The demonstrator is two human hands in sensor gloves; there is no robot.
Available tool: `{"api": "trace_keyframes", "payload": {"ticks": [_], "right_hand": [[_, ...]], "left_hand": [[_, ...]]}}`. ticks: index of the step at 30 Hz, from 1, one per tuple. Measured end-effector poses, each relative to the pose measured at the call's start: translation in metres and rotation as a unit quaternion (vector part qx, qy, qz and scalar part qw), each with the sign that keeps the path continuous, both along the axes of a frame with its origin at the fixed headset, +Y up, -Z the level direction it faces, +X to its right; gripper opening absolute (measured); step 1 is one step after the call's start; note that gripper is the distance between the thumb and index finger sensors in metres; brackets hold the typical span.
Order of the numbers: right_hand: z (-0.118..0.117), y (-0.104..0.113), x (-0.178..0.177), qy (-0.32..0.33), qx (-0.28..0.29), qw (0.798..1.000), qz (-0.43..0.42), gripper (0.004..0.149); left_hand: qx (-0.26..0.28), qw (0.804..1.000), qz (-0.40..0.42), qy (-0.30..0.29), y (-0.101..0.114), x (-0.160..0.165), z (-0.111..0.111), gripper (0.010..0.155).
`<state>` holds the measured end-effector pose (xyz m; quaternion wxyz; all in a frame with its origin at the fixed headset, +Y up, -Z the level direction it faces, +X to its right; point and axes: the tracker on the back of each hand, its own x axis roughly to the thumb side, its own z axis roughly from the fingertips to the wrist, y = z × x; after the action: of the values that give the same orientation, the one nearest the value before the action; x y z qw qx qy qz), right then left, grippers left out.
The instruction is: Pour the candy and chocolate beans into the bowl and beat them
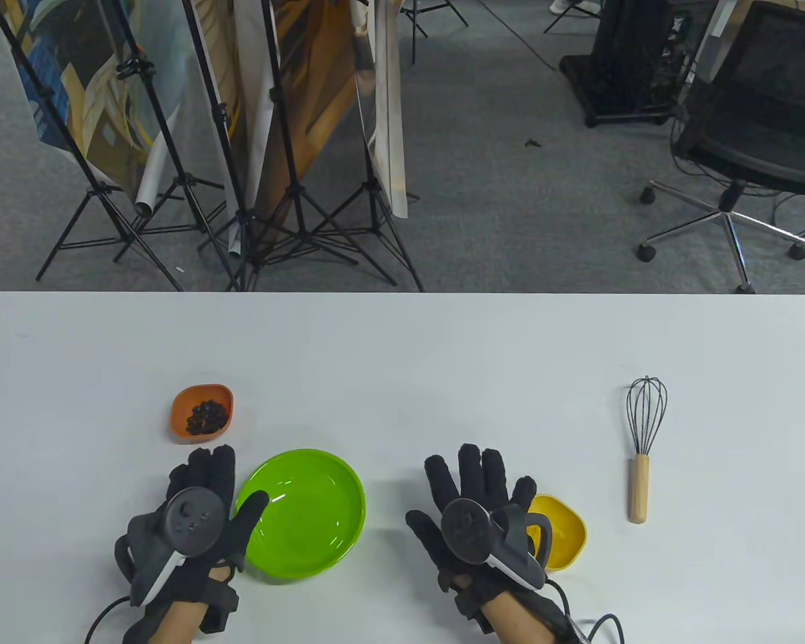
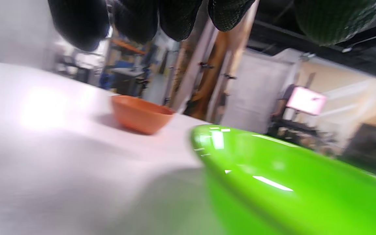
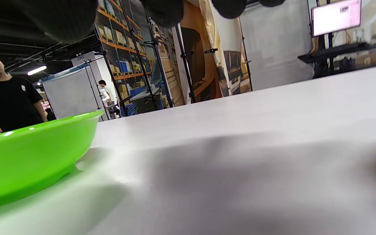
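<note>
Green bowl (image 1: 306,513) is the landmark, table view: it sits on the white desk (image 1: 402,349) near the front edge, empty. Left hand (image 1: 198,516) just left of it, fingers straight, holding nothing, thumb over the bowl's rim. Right hand (image 1: 476,510) well right of the bowl, fingers spread flat, released. Orange dish (image 1: 202,412) with dark chocolate beans (image 1: 208,416) lies behind-left of the bowl; yellow dish (image 1: 560,533) far right of it, partly hidden under the right hand, contents cannot tell. Whisk (image 1: 644,446) further right still, untouched.

Left wrist view: blurred; fingertips (image 2: 178,19) hang free, bowl rim (image 2: 273,163) close, orange dish (image 2: 140,114) beyond.

Right wrist view: bowl (image 3: 34,153) at left, bare desk beyond, nothing gripped.

Risks, judged: tipping a small dish fast could bounce beans over the shallow rim; the bowl may slide when beaten unless steadied. Plenty of open desk behind the bowl; little toward the front edge.
</note>
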<state>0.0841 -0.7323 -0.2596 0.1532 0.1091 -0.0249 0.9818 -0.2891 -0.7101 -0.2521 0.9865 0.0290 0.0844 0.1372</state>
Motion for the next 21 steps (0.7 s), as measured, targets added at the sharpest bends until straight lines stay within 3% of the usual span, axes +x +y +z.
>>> {"api": "trace_keyframes", "payload": {"ticks": [4,7,10,14,17,21], "right_hand": [[0.002,0.002,0.005,-0.010,0.012,1.000,0.002,0.077],[0.004,0.006,0.008,-0.014,0.034,0.999,0.020,0.077],[0.005,0.008,0.010,-0.011,0.032,0.999,-0.001,0.077],[0.008,0.010,0.013,-0.012,0.035,0.999,-0.001,0.077],[0.008,0.011,0.013,-0.013,0.036,0.999,-0.005,0.077],[0.008,0.011,0.013,-0.014,0.036,0.999,-0.007,0.077]], "left_hand": [[-0.074,0.996,0.018,0.044,-0.018,-0.022,-0.006,0.082],[-0.127,0.979,0.152,0.046,-0.040,-0.031,-0.012,0.084],[-0.191,0.946,0.257,0.048,-0.060,-0.032,-0.019,0.085],[-0.201,0.929,0.309,0.045,-0.071,-0.029,-0.023,0.072],[-0.193,0.930,0.310,0.044,-0.071,-0.025,-0.024,0.058],[-0.190,0.932,0.306,0.044,-0.072,-0.021,-0.027,0.052]]}}
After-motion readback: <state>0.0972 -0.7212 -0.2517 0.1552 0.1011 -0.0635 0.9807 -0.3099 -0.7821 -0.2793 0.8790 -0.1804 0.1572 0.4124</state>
